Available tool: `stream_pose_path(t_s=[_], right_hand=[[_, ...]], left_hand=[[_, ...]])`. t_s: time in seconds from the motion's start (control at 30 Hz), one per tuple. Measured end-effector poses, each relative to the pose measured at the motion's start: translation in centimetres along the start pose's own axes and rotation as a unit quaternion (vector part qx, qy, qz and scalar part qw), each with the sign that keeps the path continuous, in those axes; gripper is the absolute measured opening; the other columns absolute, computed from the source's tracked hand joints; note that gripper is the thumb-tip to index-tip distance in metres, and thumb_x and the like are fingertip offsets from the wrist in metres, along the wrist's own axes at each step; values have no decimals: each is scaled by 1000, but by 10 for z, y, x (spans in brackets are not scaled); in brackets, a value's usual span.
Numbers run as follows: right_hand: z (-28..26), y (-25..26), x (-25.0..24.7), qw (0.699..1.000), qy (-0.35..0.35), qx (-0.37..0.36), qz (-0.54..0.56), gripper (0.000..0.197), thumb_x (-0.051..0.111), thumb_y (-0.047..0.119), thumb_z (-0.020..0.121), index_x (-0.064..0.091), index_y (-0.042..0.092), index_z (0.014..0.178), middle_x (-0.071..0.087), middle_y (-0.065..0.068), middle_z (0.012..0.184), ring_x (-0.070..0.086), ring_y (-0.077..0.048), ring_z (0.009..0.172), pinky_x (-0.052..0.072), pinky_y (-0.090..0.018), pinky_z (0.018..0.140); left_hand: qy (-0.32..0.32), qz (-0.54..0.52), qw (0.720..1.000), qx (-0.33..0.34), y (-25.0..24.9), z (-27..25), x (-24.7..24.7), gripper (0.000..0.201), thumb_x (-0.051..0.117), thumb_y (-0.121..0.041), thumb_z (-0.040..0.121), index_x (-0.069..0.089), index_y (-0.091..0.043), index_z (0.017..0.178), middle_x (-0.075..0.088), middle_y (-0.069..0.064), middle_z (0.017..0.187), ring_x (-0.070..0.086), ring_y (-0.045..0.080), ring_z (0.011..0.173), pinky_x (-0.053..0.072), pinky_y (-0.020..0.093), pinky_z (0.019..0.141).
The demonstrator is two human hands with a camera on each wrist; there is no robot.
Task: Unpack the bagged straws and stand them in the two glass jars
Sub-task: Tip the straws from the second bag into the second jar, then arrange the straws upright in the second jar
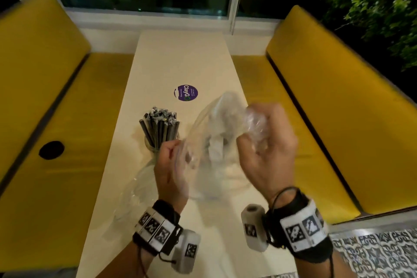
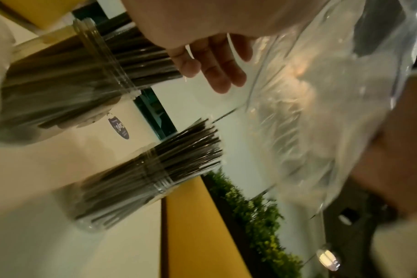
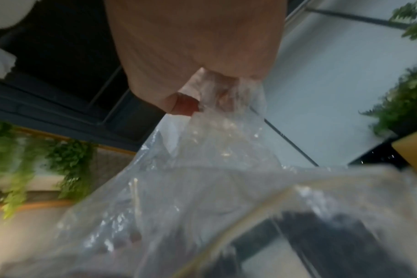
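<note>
Straws [image 2: 141,175] already stand in both glass jars [image 2: 100,75] mid-bench; the right hand [image 1: 267,149] crumples the emptied plastic bag [image 1: 216,133], the left hand's [image 1: 171,165] fingers pinching its other edge. Discarding it likely remains.

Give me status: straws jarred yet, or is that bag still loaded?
Done: both glass jars stand on the table packed with dark straws. In hand: left hand and right hand grip a clear plastic bag that looks empty. Left: apparently only discarding the bag.
</note>
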State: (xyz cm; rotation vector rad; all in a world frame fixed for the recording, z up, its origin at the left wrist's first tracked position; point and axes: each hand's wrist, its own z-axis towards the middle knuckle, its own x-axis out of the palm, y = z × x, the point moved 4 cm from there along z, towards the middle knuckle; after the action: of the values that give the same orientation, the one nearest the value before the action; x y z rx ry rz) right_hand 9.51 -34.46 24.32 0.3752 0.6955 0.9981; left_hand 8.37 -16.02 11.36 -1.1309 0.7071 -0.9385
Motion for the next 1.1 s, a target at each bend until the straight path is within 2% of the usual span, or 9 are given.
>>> stream_pose_path(t_s=[0.1,0.27,0.37,0.5,0.63,0.73,0.8,0.9,1.1], right_hand=[[-58,-8,34,998,64,24,4,36,58,3,73,62,12,108,59,-6,106,54,-13,93,43,-12,79],[-156,-64,88,969,209,130,-24,39,63,9,84,63,16,123,51,-4,126,56,-21,111,53,-32,93],[-195,-86,106,922,331,183,-79,45,56,33,92,55,16,134,49,-2,138,48,-25,120,47,-44,101],[-224,-101,108,855,426,192,-226,68,40,42,77,55,25,141,38,-7,153,37,-35,128,38,-49,104],[-225,-105,98,876,363,308,-81,76,38,19,76,41,14,152,31,-7,148,46,-27,128,47,-37,111],[-226,-108,93,911,261,315,-52,51,46,9,84,48,23,132,48,5,129,55,-16,109,49,-31,98],[-233,-113,98,908,308,242,-150,26,45,23,96,60,23,117,57,7,119,52,-18,104,43,-34,92],[-238,-127,105,857,399,207,-250,35,36,32,105,70,23,109,65,6,114,52,-26,106,37,-42,88],[-190,-130,83,896,312,241,-204,26,57,33,92,76,21,104,55,-4,121,57,-28,105,47,-41,86]], left_hand=[[15,23,999,-36,6,-3,-12,17,53,-23,107,58,-34,95,62,-10,91,62,6,77,50,9,69],[110,3,981,-159,44,-44,-10,4,58,-23,108,59,-23,112,66,-7,93,63,0,71,52,17,66],[130,110,968,-186,84,-61,-5,19,59,-32,106,56,-28,125,69,-6,107,68,6,88,50,12,73],[214,219,933,-188,131,-80,9,24,51,-26,110,60,-24,132,64,0,124,64,19,111,49,27,94],[264,295,904,-162,147,-87,17,32,56,-6,102,61,-12,133,57,4,132,59,19,115,41,19,98],[284,333,884,-164,153,-87,21,36,58,3,92,64,-4,127,56,9,132,55,27,123,43,28,109],[286,345,877,-173,151,-84,23,29,59,0,95,69,-4,123,55,11,129,54,31,124,42,30,109],[278,350,870,-208,140,-74,25,37,53,-5,100,72,-13,131,46,7,133,44,29,130,30,26,115],[208,266,932,-133,75,-34,38,34,54,0,101,71,-23,118,43,-6,120,48,10,116,37,17,102]])
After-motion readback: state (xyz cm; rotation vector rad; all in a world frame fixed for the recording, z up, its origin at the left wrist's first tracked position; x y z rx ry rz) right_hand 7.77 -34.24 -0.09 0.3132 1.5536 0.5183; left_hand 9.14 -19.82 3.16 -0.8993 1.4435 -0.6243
